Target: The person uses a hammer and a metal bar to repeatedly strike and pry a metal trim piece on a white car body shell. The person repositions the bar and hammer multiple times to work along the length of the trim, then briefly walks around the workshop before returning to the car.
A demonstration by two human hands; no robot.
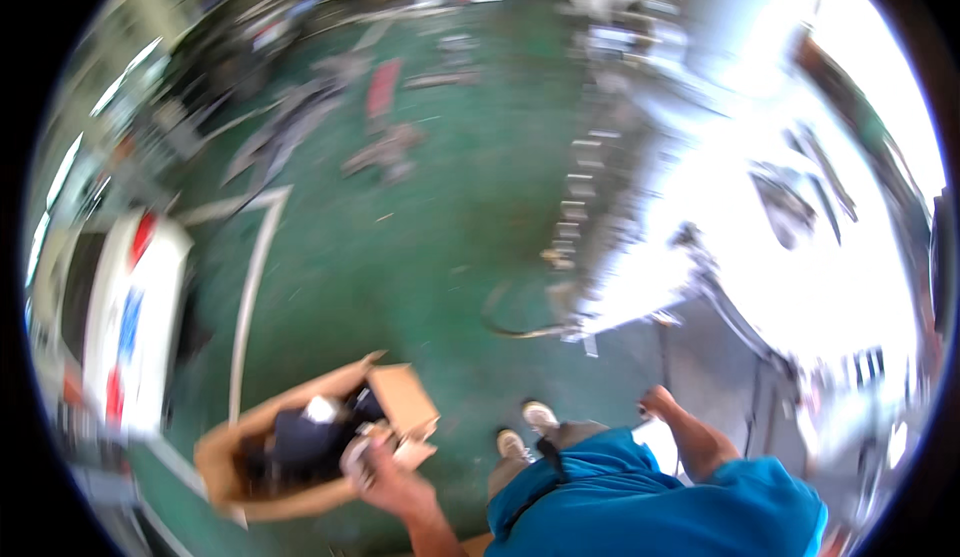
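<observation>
My left hand (pixel 392 485) is at the near right edge of an open cardboard box (pixel 290 509). Its fingers curl around a small pale, rounded thing (pixel 355 459), too blurred to name. Inside the box lie a dark bundle (pixel 305 444) and a white piece (pixel 322 409). My right hand (pixel 657 401) is out to the right of my body, its fingers closed. Just below it shows a white patch (pixel 660 445); whether the hand holds it, or anything else, I cannot tell.
A large shiny metal machine (pixel 650 247) fills the right side, with a hose (pixel 520 334) at its foot. The green floor (pixel 480 207) has white lines. Scattered grey pieces (pixel 385 149) and a red strip (pixel 382 87) lie farther off. A white car (pixel 140 327) stands at left.
</observation>
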